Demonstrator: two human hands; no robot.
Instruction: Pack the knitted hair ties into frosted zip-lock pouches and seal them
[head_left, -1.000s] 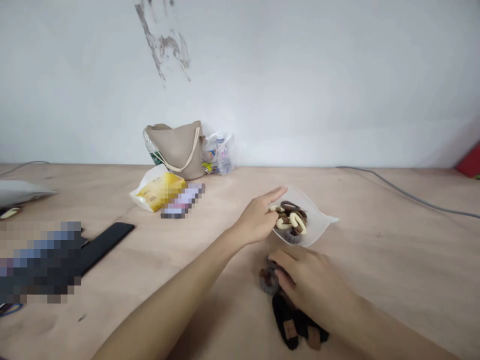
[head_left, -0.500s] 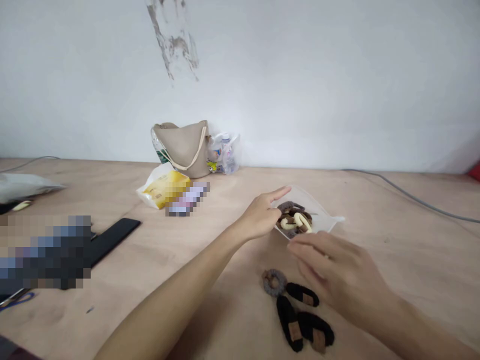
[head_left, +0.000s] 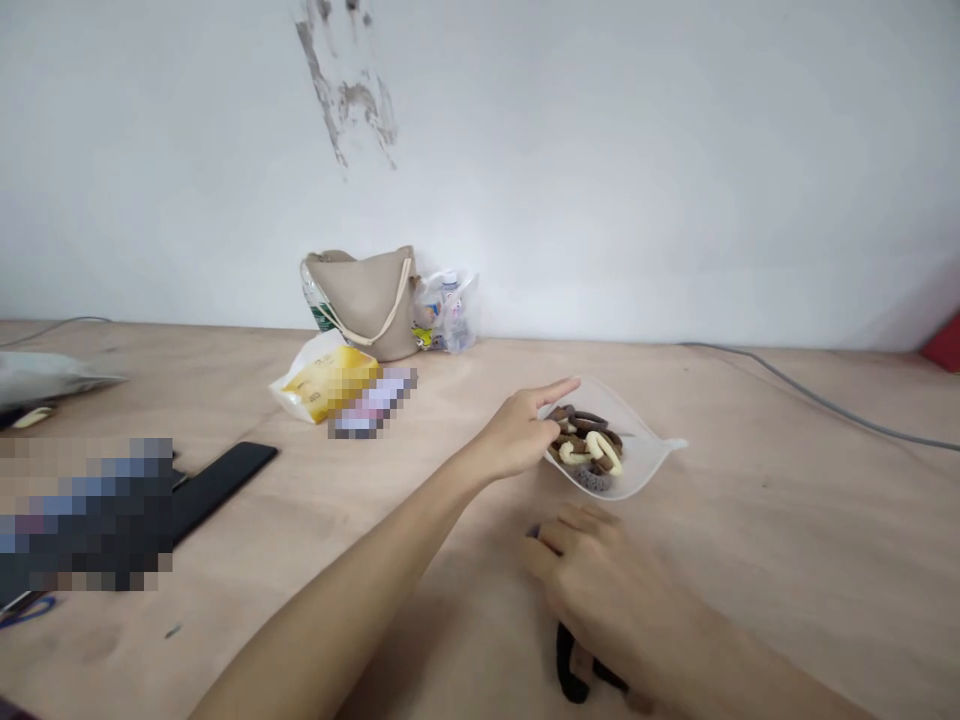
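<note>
My left hand (head_left: 521,435) pinches the near rim of a clear plastic bag (head_left: 645,455), with its forefinger stretched along the edge. The bag lies open on the wooden table (head_left: 787,520) and holds several brown, cream and grey hair ties (head_left: 589,445). My right hand (head_left: 607,595) rests palm down on the table just in front of the bag. Its fingers curl over the loose hair ties there. A dark bit of one tie shows at its fingertips. Under the wrist a black hair tie (head_left: 571,670) sticks out. What the fingers grip is hidden.
A beige bag (head_left: 367,300) and a clear bag with small bottles (head_left: 446,310) stand against the white wall. A yellow packet (head_left: 326,385) lies in front of them. A black flat device (head_left: 217,480) lies at the left. A grey cable (head_left: 825,405) runs along the right.
My right hand rose from the loose ties toward the bag, then came back down and now covers the grey tie. My left hand kept its hold on the bag's rim.
</note>
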